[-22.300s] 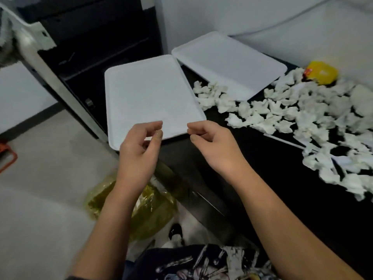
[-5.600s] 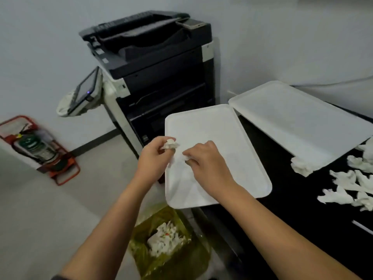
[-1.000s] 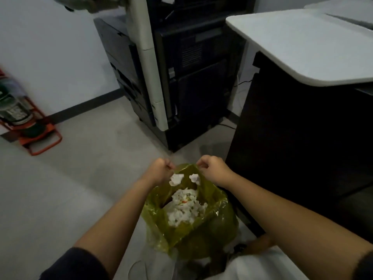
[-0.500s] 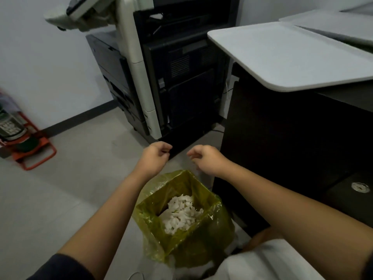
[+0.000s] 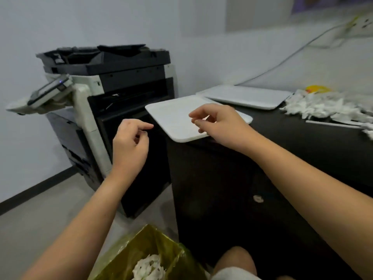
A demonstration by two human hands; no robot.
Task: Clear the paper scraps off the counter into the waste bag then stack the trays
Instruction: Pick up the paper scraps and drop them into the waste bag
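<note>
Both hands raised, empty. Left hand (image 5: 130,145) hangs in the air in front of the dark copier (image 5: 113,102), fingers loosely curled, forefinger out toward 2 o'clock, gripping nothing. Right hand (image 5: 219,123) hovers over the near tray (image 5: 171,116), fingers slack and bent, thumb near forefinger, nothing between them that can be made out; whether the fingertips touch the tray cannot be told. Near tray is white, lies flat on the corner of the black worktop (image 5: 292,138), its 7 o'clock corner jutting past the edge. Second tray (image 5: 246,96) at 1 o'clock of the first, flat, near the wall; whether the two touch is unclear. Paper scraps (image 5: 327,107) heaped at 3 o'clock on the worktop, blurred, the heap cut off by the right frame edge; a yellow thing (image 5: 317,89) behind them, mostly hidden. Waste bag (image 5: 153,247), yellow-green, on the floor at 6 o'clock below the hands, mouth open, white scraps inside; its lower part is cut off by the frame. A bare knee (image 5: 235,259) just beside it at 3 o'clock.
</note>
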